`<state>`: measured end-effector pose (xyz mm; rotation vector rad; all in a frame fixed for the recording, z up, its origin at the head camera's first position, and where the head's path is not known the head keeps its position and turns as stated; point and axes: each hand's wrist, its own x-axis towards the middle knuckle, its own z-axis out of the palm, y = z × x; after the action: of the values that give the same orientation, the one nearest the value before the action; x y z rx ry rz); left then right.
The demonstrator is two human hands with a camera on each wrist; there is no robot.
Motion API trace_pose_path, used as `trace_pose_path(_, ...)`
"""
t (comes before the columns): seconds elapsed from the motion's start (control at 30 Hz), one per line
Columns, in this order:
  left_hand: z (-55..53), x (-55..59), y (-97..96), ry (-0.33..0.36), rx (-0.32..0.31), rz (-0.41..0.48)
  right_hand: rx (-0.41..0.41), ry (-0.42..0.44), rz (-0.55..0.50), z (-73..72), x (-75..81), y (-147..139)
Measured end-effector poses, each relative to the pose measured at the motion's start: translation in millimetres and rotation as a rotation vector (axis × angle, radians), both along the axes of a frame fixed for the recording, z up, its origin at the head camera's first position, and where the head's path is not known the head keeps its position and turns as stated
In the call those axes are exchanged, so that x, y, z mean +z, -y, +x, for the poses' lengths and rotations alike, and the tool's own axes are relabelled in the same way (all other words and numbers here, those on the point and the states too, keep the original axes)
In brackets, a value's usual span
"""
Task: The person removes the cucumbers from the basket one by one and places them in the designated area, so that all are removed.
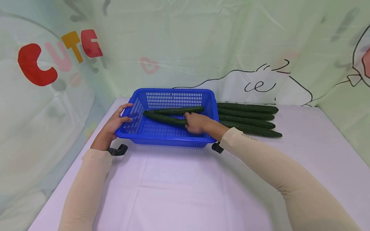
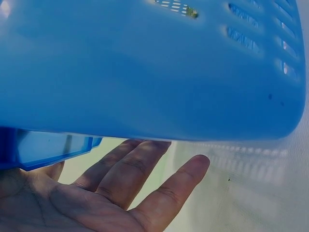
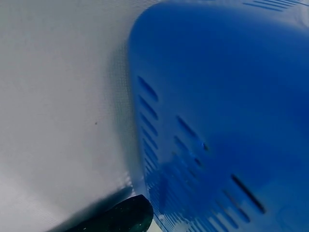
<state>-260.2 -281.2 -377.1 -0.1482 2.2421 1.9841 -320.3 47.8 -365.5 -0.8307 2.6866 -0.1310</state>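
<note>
A blue plastic basket [image 1: 173, 138] with slotted walls stands on the table, and two dark green cucumbers lie inside it. My right hand [image 1: 198, 123] reaches over the front right rim and holds the right end of the nearer cucumber [image 1: 164, 119]. The farther cucumber [image 1: 173, 111] lies just behind, their left ends close together. At the basket's left side, my left hand [image 1: 114, 123] holds the rim; in the left wrist view its fingers [image 2: 130, 171] extend beneath the blue edge. The right wrist view shows only the basket's outer wall [image 3: 217, 96] and a cucumber tip [image 3: 128, 215], not the right hand.
Several more cucumbers [image 1: 248, 117] lie side by side on the table, right of the basket, their left ends partly hidden by it. A white cloth [image 1: 179, 192] covers the table. A printed curtain [image 1: 179, 41] hangs behind and at both sides.
</note>
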Motion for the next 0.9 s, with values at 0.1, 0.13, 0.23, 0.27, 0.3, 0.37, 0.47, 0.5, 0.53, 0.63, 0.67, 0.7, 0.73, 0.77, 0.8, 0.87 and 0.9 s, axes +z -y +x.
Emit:
trace_pose_path(0.1, -0.8, -0.7, 0.1, 0.000, 0.004, -0.010, -0.002, -0.005, -0.019, 0.1, 0.7, -0.2)
trace_pose_path(0.13, -1.0, -0.9, 0.1, 0.000, 0.004, -0.010, -0.003, -0.007, -0.022, 0.4, 0.9, -0.3)
trace_pose_path(0.23, -1.3, -1.1, -0.1, 0.001, 0.005, -0.010, -0.008, -0.017, -0.042, 1.6, 1.8, -1.4)
trace_pose_path(0.27, -1.4, -1.1, -0.2, 0.001, 0.004, -0.006, -0.006, -0.019, -0.050, 2.2, 2.2, -1.7)
trace_pose_path(0.3, -1.6, -1.3, 0.0, 0.001, 0.003, -0.003, -0.001, -0.025, -0.057, 2.8, 2.5, -2.2)
trace_pose_path(0.37, -1.9, -1.3, 0.4, 0.002, -0.001, 0.007, 0.015, -0.037, -0.078, 3.7, 3.4, -3.0)
trace_pose_path(0.47, -1.9, -0.6, 0.6, 0.004, -0.003, 0.011, 0.065, -0.055, -0.114, 4.3, 4.5, -4.0)
trace_pose_path(0.5, -1.8, -0.3, 0.6, 0.005, -0.003, 0.010, 0.086, -0.064, -0.125, 4.3, 4.8, -4.3)
trace_pose_path(0.53, -1.6, 0.1, 0.7, 0.006, -0.003, 0.009, 0.109, -0.076, -0.138, 4.1, 4.9, -4.5)
trace_pose_path(0.63, -1.6, 0.7, 0.9, 0.007, -0.001, 0.004, 0.163, -0.114, -0.172, 4.2, 5.1, -4.8)
trace_pose_path(0.67, -1.4, 0.8, 1.0, 0.008, 0.001, 0.002, 0.176, -0.125, -0.183, 4.2, 5.1, -4.8)
trace_pose_path(0.7, -1.2, 1.0, 0.9, 0.008, 0.001, 0.002, 0.185, -0.134, -0.194, 4.5, 5.2, -4.7)
trace_pose_path(0.73, -1.1, 1.0, 0.8, 0.009, 0.002, 0.002, 0.191, -0.141, -0.205, 5.0, 5.2, -4.7)
trace_pose_path(0.77, -1.0, 1.0, 0.7, 0.009, 0.004, 0.002, 0.193, -0.142, -0.214, 5.5, 5.3, -4.6)
trace_pose_path(0.8, -0.7, 1.2, 0.4, 0.009, 0.006, 0.001, 0.193, -0.142, -0.222, 6.0, 5.3, -4.7)
trace_pose_path(0.87, -0.1, 1.5, -0.1, 0.009, 0.008, -0.001, 0.193, -0.142, -0.234, 6.9, 5.7, -4.7)
trace_pose_path(0.9, 0.1, 1.7, -0.2, 0.009, 0.009, 0.000, 0.191, -0.144, -0.237, 7.2, 5.8, -4.7)
